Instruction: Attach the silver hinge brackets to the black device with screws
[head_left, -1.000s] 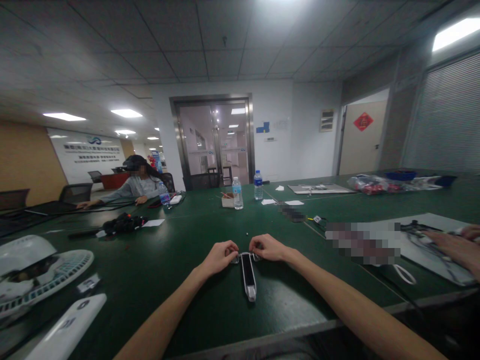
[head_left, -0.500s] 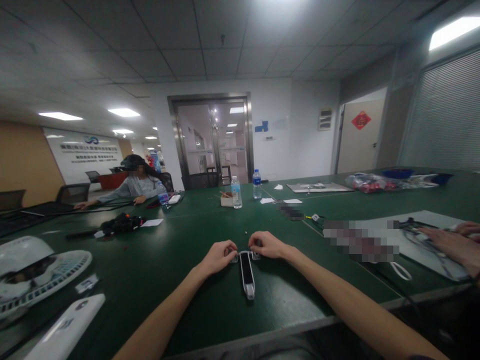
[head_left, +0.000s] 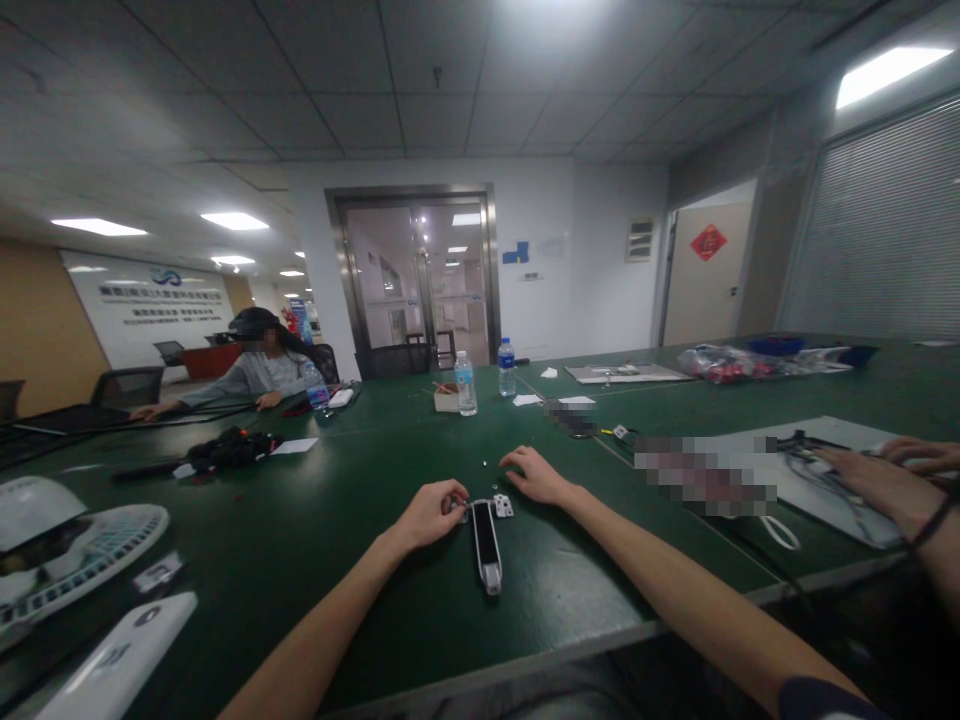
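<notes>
On the green table in front of me lies a slim black device with a silver rim (head_left: 487, 540), its narrow pale end pointing towards me. A metal plate with holes (head_left: 503, 506) sticks out at its far right corner. Against the opposite far corner my left hand (head_left: 429, 515) is closed, thumb and fingers pinching a small metal part that is mostly covered. My right hand (head_left: 536, 474) hovers just beyond the plate, fingers loosely bent and apart, with nothing visible in them. Two tiny pale pieces (head_left: 484, 463) lie near its fingertips.
Water bottles (head_left: 466, 385) and a small box (head_left: 446, 399) stand farther back. At left are a white fan-like housing (head_left: 82, 565) and a white panel (head_left: 120, 660). A co-worker's hands (head_left: 862, 480) work over a white board (head_left: 832, 435) at right; another person (head_left: 274, 365) sits far left.
My right hand has let go of the right-hand metal plate and moved slightly away to the right, uncovering it. My left hand stays at the left corner. The view has shifted slightly.
</notes>
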